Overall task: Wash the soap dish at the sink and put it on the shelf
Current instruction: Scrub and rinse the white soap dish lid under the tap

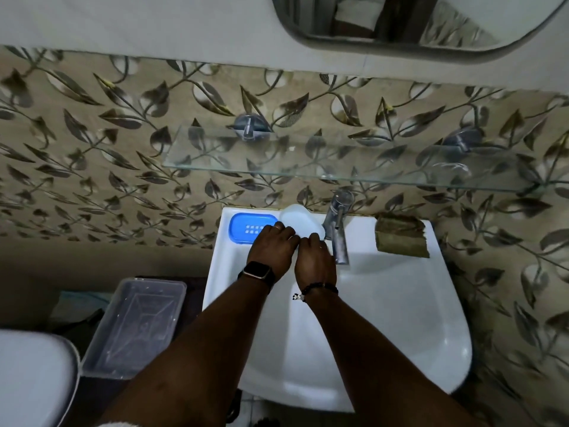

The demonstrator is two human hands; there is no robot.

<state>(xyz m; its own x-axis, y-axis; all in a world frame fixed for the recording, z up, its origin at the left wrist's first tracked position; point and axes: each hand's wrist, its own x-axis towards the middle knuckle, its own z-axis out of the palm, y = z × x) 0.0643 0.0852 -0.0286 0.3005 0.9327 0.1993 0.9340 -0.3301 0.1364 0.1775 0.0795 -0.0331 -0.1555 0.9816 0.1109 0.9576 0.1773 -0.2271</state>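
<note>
The left hand (272, 246) lies palm down on the back ledge of the sink (385, 303), with its fingers bent over the near edge of a clear white lid (300, 220). It also sits just beside the blue soap dish (246, 228). The right hand (314, 257) is palm down too, right next to the left one, and its fingertips reach the same clear lid. Both hands are curled and touch the lid, but you cannot tell if they really grip it, because the fingers hide that part.

The blue soap dish sits on the left back corner of the sink, with small holes in its middle. The clear lid stands between the soap dish and the tap (337, 229).

The left wrist has a dark watch (257, 272) with a blank screen. The right wrist has a bead bracelet (317, 289) with a tiny panda charm. No words can be read anywhere.

A brown sponge (401, 237) lies on the right back ledge. The glass shelf (338, 155) hangs on the leafy wall above the sink. A clear plastic box (135, 328) stands to the left of the sink.
</note>
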